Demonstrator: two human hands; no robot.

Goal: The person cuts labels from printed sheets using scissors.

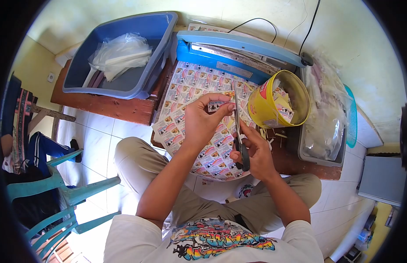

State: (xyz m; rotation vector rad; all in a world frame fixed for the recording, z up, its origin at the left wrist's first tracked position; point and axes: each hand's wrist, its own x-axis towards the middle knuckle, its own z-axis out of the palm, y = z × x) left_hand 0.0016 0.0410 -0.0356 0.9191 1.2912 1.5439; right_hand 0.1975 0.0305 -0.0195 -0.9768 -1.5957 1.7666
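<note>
Pinched between the thumb and fingers of my left hand [204, 117] is a small printed label [214, 106]. My right hand [256, 153] grips black-handled scissors [236, 118], whose blades point away from me and lie beside the label's right end. Beneath both hands, printed label sheets [212, 151] cover the work surface. To the right of the scissors stands a yellow tub [261, 105] with cut labels [284, 107] inside. Thin paper strips lie by the base of the tub.
A blue heat sealer [225, 65] stands behind the sheets. At the left is a blue bin [162, 57] holding plastic bags [122, 55]; at the right, a grey bin [321, 161] holds more plastic. A green chair [59, 186] and a seated person's leg are at far left.
</note>
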